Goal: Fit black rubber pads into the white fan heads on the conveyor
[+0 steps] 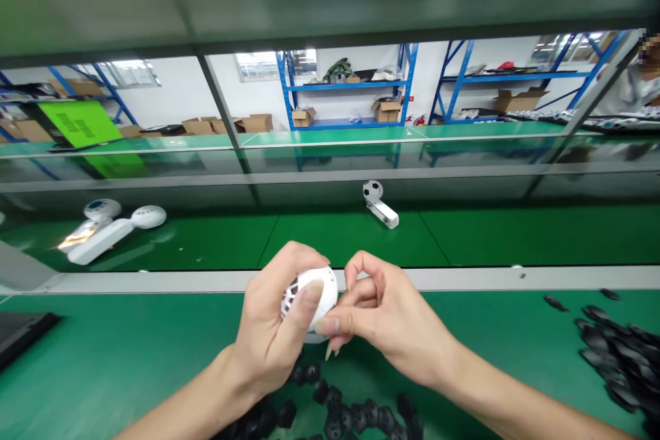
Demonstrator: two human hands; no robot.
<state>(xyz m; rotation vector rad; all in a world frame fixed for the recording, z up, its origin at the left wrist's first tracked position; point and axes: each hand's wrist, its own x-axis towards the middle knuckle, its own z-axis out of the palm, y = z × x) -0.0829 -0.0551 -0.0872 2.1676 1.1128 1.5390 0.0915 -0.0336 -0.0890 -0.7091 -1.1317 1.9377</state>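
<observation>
My left hand [281, 316] is wrapped round a white rounded plastic housing [326, 299] with slotted openings on its left side. The thumb presses across its front. My right hand [379, 309] touches the housing's lower right edge with closed fingertips. Whether those fingertips pinch a small part cannot be seen. Below both hands, several small black faceted pieces [361, 416] lie on the green work surface [170, 357].
A pile of flat black parts [619, 357] lies at the right. On the green belt beyond the pale rail [206, 281] are a white handheld device with a soccer-ball head [381, 205] and white devices [116, 230] at left. A dark tray [23, 333] sits at the left edge.
</observation>
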